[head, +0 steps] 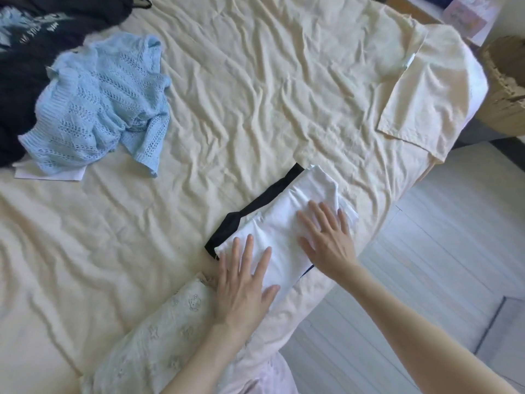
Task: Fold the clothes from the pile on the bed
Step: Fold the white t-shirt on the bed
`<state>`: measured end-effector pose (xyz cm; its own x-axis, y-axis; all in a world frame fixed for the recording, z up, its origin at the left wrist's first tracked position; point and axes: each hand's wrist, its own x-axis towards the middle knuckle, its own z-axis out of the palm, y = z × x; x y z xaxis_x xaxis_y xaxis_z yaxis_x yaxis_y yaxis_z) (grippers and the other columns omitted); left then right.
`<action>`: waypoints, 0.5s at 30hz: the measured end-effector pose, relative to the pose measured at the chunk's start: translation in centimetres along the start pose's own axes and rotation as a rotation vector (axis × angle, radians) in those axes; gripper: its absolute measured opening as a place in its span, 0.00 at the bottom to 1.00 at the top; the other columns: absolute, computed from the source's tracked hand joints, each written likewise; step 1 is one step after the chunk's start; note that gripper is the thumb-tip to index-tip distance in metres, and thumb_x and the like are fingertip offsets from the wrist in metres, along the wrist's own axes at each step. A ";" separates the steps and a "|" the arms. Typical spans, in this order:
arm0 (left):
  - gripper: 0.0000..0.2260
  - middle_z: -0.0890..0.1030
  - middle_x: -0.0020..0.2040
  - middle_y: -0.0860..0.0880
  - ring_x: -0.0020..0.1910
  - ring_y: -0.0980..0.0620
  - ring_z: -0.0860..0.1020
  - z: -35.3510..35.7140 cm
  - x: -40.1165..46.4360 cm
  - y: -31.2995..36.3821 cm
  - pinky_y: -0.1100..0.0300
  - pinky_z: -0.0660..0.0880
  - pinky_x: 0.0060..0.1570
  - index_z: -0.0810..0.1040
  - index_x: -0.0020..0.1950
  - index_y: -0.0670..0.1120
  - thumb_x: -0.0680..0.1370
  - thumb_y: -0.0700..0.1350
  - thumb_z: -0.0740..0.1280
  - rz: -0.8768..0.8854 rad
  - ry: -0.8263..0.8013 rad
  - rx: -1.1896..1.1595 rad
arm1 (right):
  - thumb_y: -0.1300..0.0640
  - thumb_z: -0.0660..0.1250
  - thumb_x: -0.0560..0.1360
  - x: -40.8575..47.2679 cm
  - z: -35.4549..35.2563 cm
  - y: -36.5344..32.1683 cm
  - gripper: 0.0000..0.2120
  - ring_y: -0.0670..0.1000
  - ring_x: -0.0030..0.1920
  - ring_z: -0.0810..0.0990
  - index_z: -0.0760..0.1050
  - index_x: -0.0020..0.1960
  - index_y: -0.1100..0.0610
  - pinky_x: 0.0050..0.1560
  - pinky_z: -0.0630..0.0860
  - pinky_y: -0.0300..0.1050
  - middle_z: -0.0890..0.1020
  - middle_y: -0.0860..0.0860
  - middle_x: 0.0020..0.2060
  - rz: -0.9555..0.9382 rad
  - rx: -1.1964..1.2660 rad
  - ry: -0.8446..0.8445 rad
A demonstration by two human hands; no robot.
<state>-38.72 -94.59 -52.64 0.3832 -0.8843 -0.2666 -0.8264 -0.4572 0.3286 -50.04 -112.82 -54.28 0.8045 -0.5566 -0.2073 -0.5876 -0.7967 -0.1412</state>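
Fingers of left hand straight and spread, flat on folded white cotton garment; right hand same, splayed, pressing. Sits atop folded black garment near edge of cream wrinkled bed sheet. Risk: stack sliding off edge, top fold springing open. Pale blue knit sweater and dark pile unfolded, well apart.

The black garment lies mostly hidden under the folded white garment; only its edge strip shows. The dark clothes are cut off by the top and left edges; their print is too blurred to read. A white item shows only a corner beneath the blue knit top. The cardboard box is cut off at the right edge.
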 end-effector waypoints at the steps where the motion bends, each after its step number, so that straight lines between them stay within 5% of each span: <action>1: 0.34 0.58 0.76 0.39 0.74 0.36 0.54 0.3 0.5 -0.4 0.37 0.56 0.69 0.65 0.74 0.49 0.72 0.60 0.69 -0.027 -0.107 0.056 | 0.46 0.60 0.78 0.0 0.4 0.1 0.26 0.58 0.75 0.57 0.61 0.75 0.52 0.72 0.52 0.63 0.59 0.55 0.75 0.037 -0.026 -0.137; 4: 0.34 0.35 0.76 0.46 0.74 0.44 0.32 1.6 2.0 -2.2 0.45 0.36 0.72 0.41 0.77 0.55 0.77 0.67 0.50 -0.081 -0.337 0.118 | 0.41 0.52 0.79 1.5 0.7 0.3 0.28 0.53 0.76 0.48 0.51 0.77 0.47 0.73 0.45 0.60 0.50 0.51 0.76 0.053 -0.126 -0.283; 8: 0.29 0.39 0.78 0.47 0.76 0.46 0.37 -0.4 2.6 -2.8 0.49 0.39 0.73 0.47 0.78 0.54 0.80 0.59 0.54 -0.036 -0.432 0.006 | 0.41 0.54 0.79 2.3 -1.6 -1.7 0.28 0.54 0.76 0.50 0.53 0.76 0.48 0.73 0.41 0.61 0.52 0.53 0.76 0.076 -0.097 -0.300; 15: 0.18 0.66 0.72 0.45 0.75 0.45 0.58 -9.0 -3.8 -5.5 0.57 0.56 0.71 0.70 0.69 0.44 0.79 0.42 0.62 -0.134 0.140 -0.347 | 0.40 0.51 0.80 -0.1 -8.3 -9.9 0.29 0.51 0.77 0.46 0.47 0.77 0.46 0.75 0.37 0.56 0.49 0.51 0.78 -0.156 0.021 -0.185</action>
<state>-31.89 -89.55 -45.25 0.5510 -0.8078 -0.2096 -0.5861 -0.5533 0.5919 -43.60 -106.81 -44.80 0.8573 -0.3733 -0.3545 -0.4608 -0.8635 -0.2050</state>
